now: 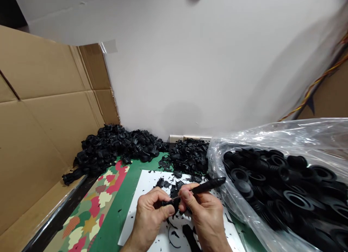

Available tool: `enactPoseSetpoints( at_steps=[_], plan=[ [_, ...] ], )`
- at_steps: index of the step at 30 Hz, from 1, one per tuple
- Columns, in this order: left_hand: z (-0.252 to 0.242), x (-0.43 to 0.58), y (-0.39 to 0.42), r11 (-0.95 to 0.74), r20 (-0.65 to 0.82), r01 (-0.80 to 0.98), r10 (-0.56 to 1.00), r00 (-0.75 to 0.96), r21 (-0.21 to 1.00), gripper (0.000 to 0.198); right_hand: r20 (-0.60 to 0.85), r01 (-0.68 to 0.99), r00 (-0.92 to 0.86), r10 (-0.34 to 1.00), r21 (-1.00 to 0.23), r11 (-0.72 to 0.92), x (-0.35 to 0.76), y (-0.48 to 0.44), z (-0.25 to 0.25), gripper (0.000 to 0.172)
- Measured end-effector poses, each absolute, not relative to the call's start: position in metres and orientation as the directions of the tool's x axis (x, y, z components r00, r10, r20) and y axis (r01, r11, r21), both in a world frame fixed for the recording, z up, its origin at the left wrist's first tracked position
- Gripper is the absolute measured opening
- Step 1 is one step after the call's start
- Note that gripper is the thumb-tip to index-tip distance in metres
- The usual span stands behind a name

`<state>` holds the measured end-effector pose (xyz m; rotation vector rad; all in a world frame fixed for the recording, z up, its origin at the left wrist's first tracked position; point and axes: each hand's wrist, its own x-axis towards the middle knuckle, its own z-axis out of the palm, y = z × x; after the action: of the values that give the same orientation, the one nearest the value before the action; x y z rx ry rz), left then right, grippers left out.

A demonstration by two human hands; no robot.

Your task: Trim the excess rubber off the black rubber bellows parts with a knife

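My left hand (148,215) pinches a small black rubber piece (175,204) between thumb and fingers. My right hand (208,215) is closed around a thin-bladed knife, whose black handle (208,185) points up to the right. The blade's tip meets the rubber piece close to my left thumb; fingers hide part of both. Beneath my hands lies a white board (133,219) strewn with black trimmings. A longer black strip (189,237) rests on it beside my right wrist.
Ribbed black rubber parts (122,145) are heaped at the back left against a cardboard wall (49,118). Black scraps (190,154) form a pile behind the board. On the right, a clear plastic bag (221,139) holds many ribbed rubber bellows (277,179).
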<state>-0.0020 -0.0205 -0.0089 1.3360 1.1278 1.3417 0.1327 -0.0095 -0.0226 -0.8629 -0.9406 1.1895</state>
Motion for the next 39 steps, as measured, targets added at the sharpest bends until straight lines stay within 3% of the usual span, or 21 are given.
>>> enactPoseSetpoints(
  at_steps=[13, 31, 39],
  plan=[
    [-0.009, -0.002, -0.022, -0.18, 0.18, -0.02, 0.984, -0.022, 0.983, 0.006, 0.022, -0.414, 0.002, 1.0, -0.91, 0.021, 0.135, -0.01, -0.009, 0.034],
    [-0.007, -0.002, -0.023, -0.231, 0.234, 0.072, 0.972, -0.032, 0.97, 0.007, 0.128, -0.313, -0.037, 0.991, -0.943, 0.11, 0.145, -0.011, -0.015, 0.029],
    [-0.005, 0.001, -0.024, -0.231, 0.239, 0.124, 0.97, -0.052, 0.965, 0.009, 0.23, -0.287, 0.004, 0.973, -0.932, 0.221, 0.142, -0.012, -0.013, 0.027]
  ],
)
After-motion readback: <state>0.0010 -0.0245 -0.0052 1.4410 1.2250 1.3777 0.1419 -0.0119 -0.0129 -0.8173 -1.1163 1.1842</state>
